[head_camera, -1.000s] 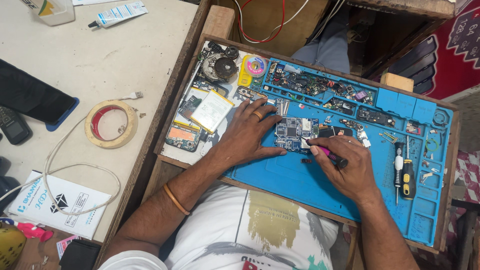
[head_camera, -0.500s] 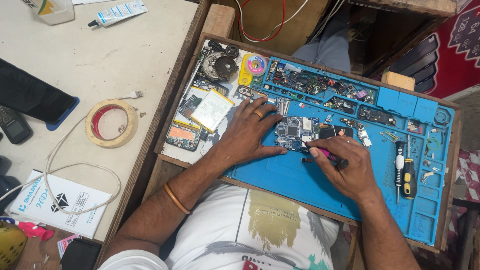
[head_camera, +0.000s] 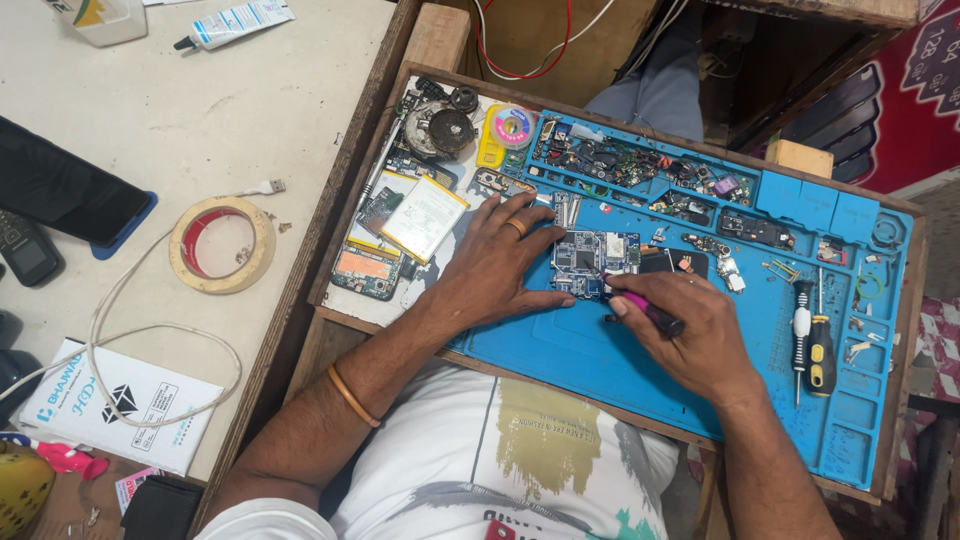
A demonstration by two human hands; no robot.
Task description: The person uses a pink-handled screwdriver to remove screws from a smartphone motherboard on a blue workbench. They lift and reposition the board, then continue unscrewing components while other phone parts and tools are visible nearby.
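Observation:
A small blue phone circuit board (head_camera: 592, 258) lies on a blue repair mat (head_camera: 600, 360). My left hand (head_camera: 500, 265) rests flat on the mat and presses the board's left edge with its fingers; a ring is on one finger. My right hand (head_camera: 690, 335) grips a pink-handled tool (head_camera: 645, 310) whose tip touches the board's lower right side.
Two screwdrivers (head_camera: 812, 345) lie on the mat's right. Small parts fill the mat's top compartments (head_camera: 640, 165). A disassembled phone with battery (head_camera: 405, 225) lies left of the mat. On the white table sit a tape roll (head_camera: 222, 243), white cable (head_camera: 120, 300), dark phone (head_camera: 60, 190) and glue tube (head_camera: 235, 22).
My right hand and the pink tool have shifted slightly on the board. My left hand stays pressed in place.

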